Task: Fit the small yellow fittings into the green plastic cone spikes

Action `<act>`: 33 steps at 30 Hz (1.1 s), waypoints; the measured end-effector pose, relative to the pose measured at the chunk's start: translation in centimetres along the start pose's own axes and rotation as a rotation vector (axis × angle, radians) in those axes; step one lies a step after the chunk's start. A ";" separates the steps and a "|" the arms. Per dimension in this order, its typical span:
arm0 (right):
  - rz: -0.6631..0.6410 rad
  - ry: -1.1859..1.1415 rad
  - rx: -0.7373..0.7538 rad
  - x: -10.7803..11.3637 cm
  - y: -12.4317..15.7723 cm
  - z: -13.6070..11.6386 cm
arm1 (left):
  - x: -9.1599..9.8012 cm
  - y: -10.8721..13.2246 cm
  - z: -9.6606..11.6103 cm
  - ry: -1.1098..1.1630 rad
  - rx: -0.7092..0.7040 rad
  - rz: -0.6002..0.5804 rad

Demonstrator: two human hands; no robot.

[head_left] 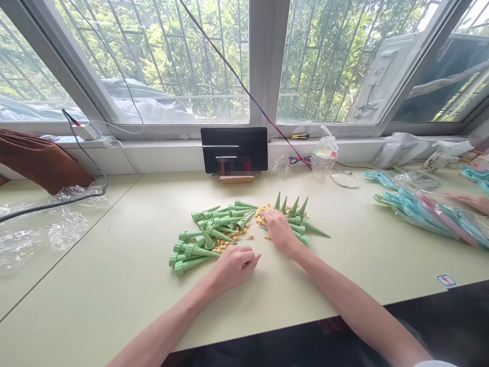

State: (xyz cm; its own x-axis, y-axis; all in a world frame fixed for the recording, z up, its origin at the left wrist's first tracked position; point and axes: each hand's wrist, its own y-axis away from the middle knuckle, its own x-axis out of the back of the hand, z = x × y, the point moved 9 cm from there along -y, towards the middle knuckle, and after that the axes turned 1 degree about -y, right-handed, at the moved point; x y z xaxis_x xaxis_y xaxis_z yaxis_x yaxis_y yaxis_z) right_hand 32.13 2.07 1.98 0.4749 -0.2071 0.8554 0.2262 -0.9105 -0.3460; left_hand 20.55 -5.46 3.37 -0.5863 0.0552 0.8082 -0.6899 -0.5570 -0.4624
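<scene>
My left hand (237,265) rests on the table in a loose fist beside the left pile, its thumb toward the right; whatever lies inside the curled fingers is hidden. Light-green ribbed plastic plant watering spikes (198,251) lie heaped just left of it. My right hand (280,230) reaches down with fingers extended, fingertips touching small yellow plastic valve pieces (261,218). More yellow pieces (229,243) are scattered among the left heap. Beyond the right hand, several green spikes (294,206) stand point up, and others (315,228) lie beside its wrist.
A black tablet (234,150) leans on a cardboard stand by the window. Right of it are a bagged cup (324,158) and a coiled cable (345,179). Bagged blue and pink items (428,214) lie near another person's hand (469,202). A brown bag (42,158) sits at left.
</scene>
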 end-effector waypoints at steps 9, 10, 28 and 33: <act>-0.002 0.019 -0.009 0.1 0.1 -0.1 | 0.1 -0.1 -0.1 0.000 0.019 0.015; -0.007 0.026 -0.011 0.0 0.2 -0.1 | 0.0 0.0 -0.2 0.006 0.022 0.009; 0.083 -0.039 0.013 1.1 0.4 -0.6 | 0.4 -0.2 -0.2 -0.017 0.015 0.020; 0.175 -0.116 0.050 2.2 0.6 -1.2 | 0.6 -0.1 -0.3 -0.042 0.039 0.026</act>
State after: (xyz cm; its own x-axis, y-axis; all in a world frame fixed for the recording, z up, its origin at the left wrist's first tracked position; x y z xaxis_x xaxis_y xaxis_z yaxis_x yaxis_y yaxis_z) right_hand 32.30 0.64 4.13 0.6046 -0.3156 0.7313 0.1721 -0.8447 -0.5069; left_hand 20.20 -5.10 3.80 -0.5849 0.0054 0.8111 -0.6569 -0.5898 -0.4698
